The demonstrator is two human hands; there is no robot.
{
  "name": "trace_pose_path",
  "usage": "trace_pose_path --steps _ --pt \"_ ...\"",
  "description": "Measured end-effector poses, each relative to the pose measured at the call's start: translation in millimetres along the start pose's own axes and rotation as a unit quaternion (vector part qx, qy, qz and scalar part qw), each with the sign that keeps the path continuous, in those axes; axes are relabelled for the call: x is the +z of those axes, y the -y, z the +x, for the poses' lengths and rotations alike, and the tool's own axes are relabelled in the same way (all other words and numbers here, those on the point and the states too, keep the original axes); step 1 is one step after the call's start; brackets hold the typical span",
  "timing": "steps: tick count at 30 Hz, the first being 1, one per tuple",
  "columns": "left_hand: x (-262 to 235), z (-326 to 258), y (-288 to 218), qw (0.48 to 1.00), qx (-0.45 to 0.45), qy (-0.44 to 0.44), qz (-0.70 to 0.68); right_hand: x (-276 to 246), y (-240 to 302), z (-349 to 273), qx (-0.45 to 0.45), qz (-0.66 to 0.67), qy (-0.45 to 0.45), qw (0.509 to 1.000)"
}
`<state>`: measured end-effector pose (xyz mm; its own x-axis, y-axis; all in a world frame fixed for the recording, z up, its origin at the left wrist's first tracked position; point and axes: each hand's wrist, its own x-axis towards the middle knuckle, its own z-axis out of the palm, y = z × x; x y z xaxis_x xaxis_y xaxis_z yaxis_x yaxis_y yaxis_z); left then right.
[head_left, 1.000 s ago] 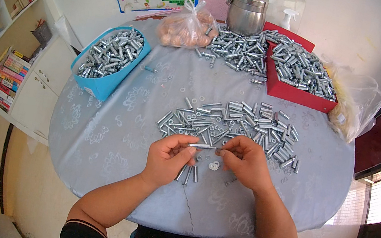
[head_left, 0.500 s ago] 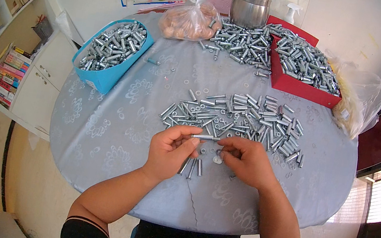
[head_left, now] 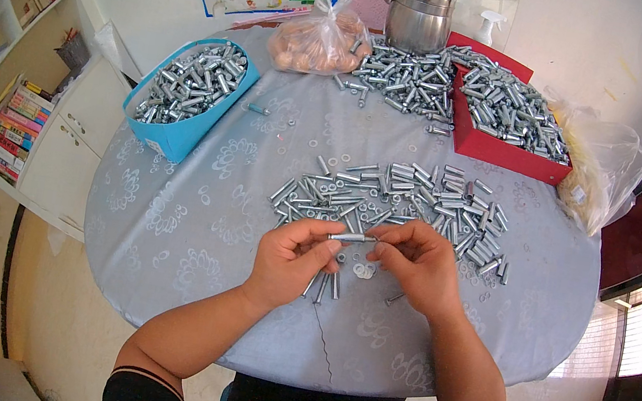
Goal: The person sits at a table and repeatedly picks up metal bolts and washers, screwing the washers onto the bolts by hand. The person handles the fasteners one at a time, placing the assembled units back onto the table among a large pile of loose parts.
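Between finger and thumb, my left hand (head_left: 287,262) grips a silver expansion bolt (head_left: 348,238), which lies level with its threaded end toward the right. My right hand (head_left: 422,272) is pinched closed at that right end; whatever small piece its fingertips have is hidden. Just below the bolt are a few flat washers (head_left: 363,271) on the cloth. Several metal sleeves and bolts (head_left: 322,285) lie under my left hand's fingers, and a single bolt (head_left: 394,298) rests below my right hand. Beyond both hands spreads a loose pile of bolts, sleeves, nuts and washers (head_left: 402,186).
A grey cloth covers the round table (head_left: 163,260). At the back left stands a blue bin (head_left: 185,139) full of bolts. A bag of brown round things (head_left: 310,48), a steel pot (head_left: 420,16), a heap of bolts (head_left: 405,80), a red box (head_left: 502,155) and a clear bag (head_left: 603,172) line the far side.
My right hand has moved up and left, and its fingertips now meet the bolt's end. The bolt has dropped slightly toward me in my left hand.
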<state>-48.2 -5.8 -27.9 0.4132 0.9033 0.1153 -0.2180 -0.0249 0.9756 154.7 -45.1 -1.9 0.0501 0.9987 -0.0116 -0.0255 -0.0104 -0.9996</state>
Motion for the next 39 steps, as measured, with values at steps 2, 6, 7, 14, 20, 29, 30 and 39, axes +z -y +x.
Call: trace_pose_path --steps 2,6,7,14,20,29,30,39 --pt "0 0 0 1.0 -0.005 0.003 0.001 0 0 -1 0.001 -0.006 0.012 1.0" --pt "1 1 0 1.0 -0.008 0.007 -0.006 -1 -4 0 -0.02 0.012 0.013 1.0" --pt "1 1 -1 1.0 -0.01 0.009 -0.01 0 -2 1 -0.021 0.022 0.01 0.999" --pt "0 1 1 0.996 -0.029 0.049 0.073 -4 -3 0 -0.002 0.02 0.032 0.999" --pt "-6 7 -8 0.998 -0.029 -0.043 0.034 -3 6 4 -0.05 -0.082 -0.043 0.994" --pt "-6 6 -5 0.997 0.017 -0.067 0.028 3 -12 9 -0.262 -0.494 0.07 0.826" --pt "-5 6 -5 0.997 0.015 -0.066 0.026 3 -12 9 -0.258 -0.496 0.073 0.826" --pt "-4 5 -4 0.998 -0.005 -0.046 0.045 4 -12 8 -0.139 -0.291 -0.045 0.946"
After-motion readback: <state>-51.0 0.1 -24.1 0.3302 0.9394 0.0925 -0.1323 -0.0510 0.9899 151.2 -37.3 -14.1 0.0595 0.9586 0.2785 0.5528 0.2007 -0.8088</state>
